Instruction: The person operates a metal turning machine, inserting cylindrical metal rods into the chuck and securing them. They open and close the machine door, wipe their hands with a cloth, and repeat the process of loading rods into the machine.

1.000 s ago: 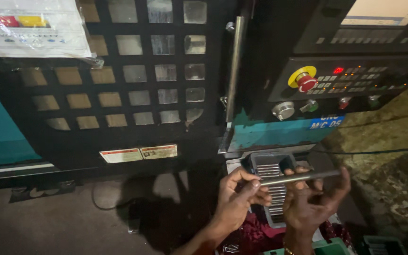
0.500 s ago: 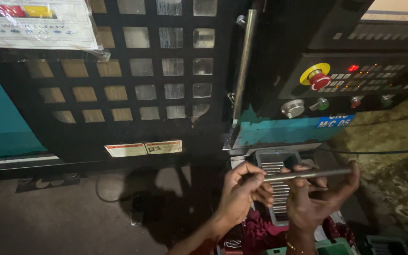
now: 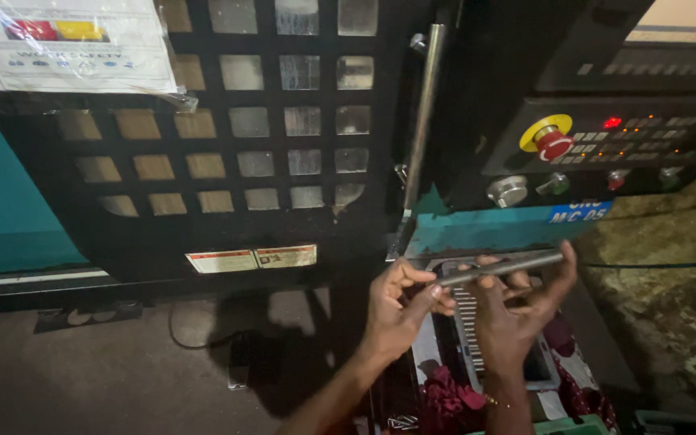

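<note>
Both of my hands hold a slim grey metal rod [image 3: 499, 268] level in front of a machine. My left hand [image 3: 400, 308] pinches its left end between thumb and fingers. My right hand [image 3: 517, 314] cradles the rod's middle and right end, with the thumb hooked over the far tip. Below the hands sits a ridged grey tray [image 3: 467, 322] on a small stand.
The machine's dark sliding door [image 3: 259, 137] has a grid of small windows and a long steel handle [image 3: 422, 121]. A control panel [image 3: 630, 141] with a red stop button [image 3: 553, 143] is at right. A red cloth [image 3: 445, 399] lies below. Concrete floor [image 3: 82, 379] is at left.
Both hands with the rod have risen slightly and drifted a little right, closer to the teal edge of the panel. The grip on the rod looks unchanged.
</note>
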